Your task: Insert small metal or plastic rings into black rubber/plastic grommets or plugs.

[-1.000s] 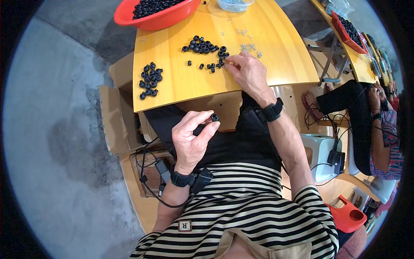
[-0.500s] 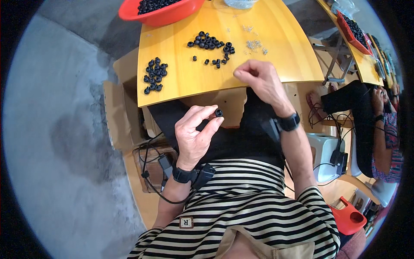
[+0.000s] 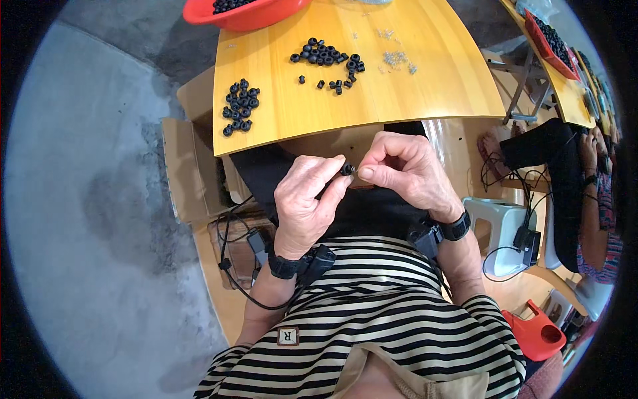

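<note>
Above my lap, just off the table's near edge, my left hand [image 3: 307, 203] pinches a small black ring-shaped part [image 3: 346, 170] between thumb and fingertips. My right hand [image 3: 407, 171] meets it from the right, thumb and forefinger pressed together on a tiny pale piece that touches or nearly touches the black part; its kind is too small to make out. On the yellow table [image 3: 438, 73] lie a loose group of similar black parts [image 3: 325, 56] in the middle and a cluster [image 3: 239, 108] at the left. Small clear pieces [image 3: 397, 60] are scattered to the right.
A red basin [image 3: 249, 18] of black parts stands at the far left of the table. An open cardboard box [image 3: 183, 169] is below its left side. To the right are a white stool [image 3: 498, 233], cables, a red plastic item [image 3: 537, 336] and another person seated at a neighbouring table.
My right hand has come down from over the table to the black part in my left hand. My left hand has shifted slightly right and tilted the part.
</note>
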Available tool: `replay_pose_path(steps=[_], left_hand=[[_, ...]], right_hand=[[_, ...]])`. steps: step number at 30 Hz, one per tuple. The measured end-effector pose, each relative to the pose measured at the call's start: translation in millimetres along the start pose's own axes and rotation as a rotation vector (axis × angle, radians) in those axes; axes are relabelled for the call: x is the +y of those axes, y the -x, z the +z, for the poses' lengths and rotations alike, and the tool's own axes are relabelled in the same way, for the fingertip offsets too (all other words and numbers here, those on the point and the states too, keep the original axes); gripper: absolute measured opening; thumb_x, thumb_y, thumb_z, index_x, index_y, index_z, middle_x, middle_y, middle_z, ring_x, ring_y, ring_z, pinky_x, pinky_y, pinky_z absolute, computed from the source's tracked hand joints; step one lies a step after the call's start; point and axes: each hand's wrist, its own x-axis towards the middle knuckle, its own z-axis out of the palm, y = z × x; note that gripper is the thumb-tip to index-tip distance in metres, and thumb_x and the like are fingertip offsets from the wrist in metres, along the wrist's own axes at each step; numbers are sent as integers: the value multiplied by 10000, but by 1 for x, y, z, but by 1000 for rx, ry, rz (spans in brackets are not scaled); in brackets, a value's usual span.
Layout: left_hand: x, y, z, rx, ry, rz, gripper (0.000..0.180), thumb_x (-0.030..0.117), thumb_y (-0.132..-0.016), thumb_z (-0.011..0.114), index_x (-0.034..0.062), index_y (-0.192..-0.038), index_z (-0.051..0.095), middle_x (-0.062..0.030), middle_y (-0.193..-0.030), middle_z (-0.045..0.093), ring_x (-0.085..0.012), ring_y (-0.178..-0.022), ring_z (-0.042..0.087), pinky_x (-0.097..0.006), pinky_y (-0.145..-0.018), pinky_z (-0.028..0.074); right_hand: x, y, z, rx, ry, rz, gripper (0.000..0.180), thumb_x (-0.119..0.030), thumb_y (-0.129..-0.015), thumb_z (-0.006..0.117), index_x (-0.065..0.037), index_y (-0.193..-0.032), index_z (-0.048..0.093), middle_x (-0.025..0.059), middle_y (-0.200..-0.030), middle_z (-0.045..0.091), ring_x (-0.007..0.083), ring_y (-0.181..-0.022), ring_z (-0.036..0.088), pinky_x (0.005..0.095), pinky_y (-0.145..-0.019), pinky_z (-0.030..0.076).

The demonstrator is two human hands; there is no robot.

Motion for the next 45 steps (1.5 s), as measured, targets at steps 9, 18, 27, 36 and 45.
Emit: replay_pose_path(steps=[9,18,27,36,45], left_hand=[[6,-5,0,-42,-186,169,323,-67,-702,758,-10,-1010,685,-110,-845,619,-275,-768,615,-361,-683,508],[7,-5,-1,-59,-193,219,331,-67,-692,764,-16,-1008,680,-113,-846,613,-286,-767,610,-372,-684,505],[5,-1,1,-68,-108,135,309,-46,-716,784,1,-1012,709,-108,-869,666,-244,-796,644,-330,-699,527],[-1,3,-4,-33,212,-76,307,-55,-735,773,-11,-1034,719,-84,-845,664,-162,-727,617,-260,-663,488],[-2,2,-3,-15,98,-108,284,-25,-741,785,8,-1015,715,-84,-799,644,-197,-712,614,-295,-643,501]], right_hand=[[-9,0,1,-21,141,1,147,-126,-849,756,-10,-808,674,11,-715,599,68,-634,517,244,-558,421],[-6,-1,-2,-54,131,15,148,-127,-844,756,-14,-800,672,17,-705,581,78,-626,502,257,-549,412],[14,-3,2,-64,-56,88,162,-135,-865,756,-35,-801,646,-30,-710,559,55,-617,461,228,-552,380],[31,-4,9,-189,-503,184,312,-334,-953,659,-29,-889,680,-36,-721,567,38,-616,459,203,-537,357],[19,-13,19,-191,-412,212,221,-236,-968,651,-46,-857,660,-83,-695,539,3,-622,414,193,-532,323]])
